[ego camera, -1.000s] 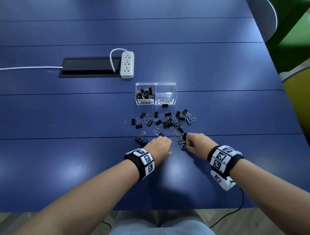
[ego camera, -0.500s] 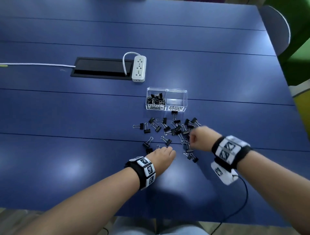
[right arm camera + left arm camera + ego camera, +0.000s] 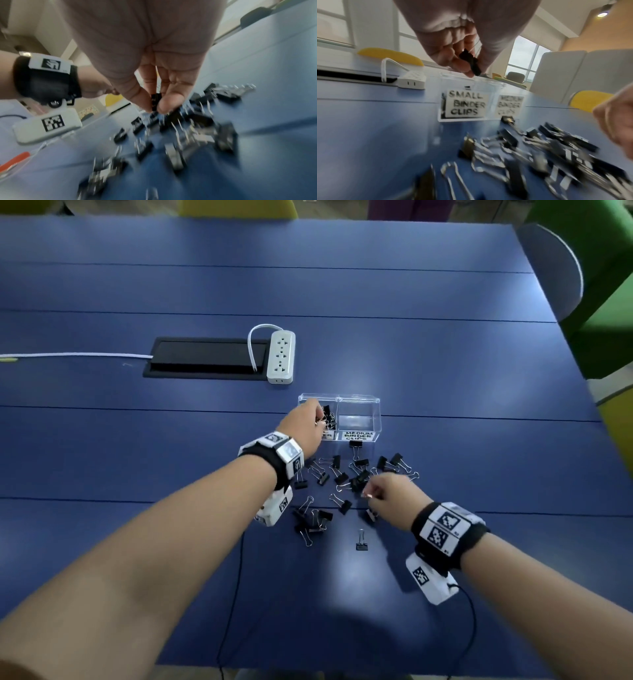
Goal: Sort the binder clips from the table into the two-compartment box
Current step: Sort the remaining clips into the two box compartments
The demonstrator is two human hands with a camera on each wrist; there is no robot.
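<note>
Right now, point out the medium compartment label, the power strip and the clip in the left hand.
medium compartment label (image 3: 358, 435), head view, centre of the paper.
power strip (image 3: 281, 356), head view, socket face.
clip in the left hand (image 3: 470, 62), left wrist view, black body.

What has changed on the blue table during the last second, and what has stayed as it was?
The left hand went from the pile up to the small-clips compartment, holding a black clip. The right hand lifted a clip off the pile. The box and power strip stayed put; the medium compartment looks empty.
</note>
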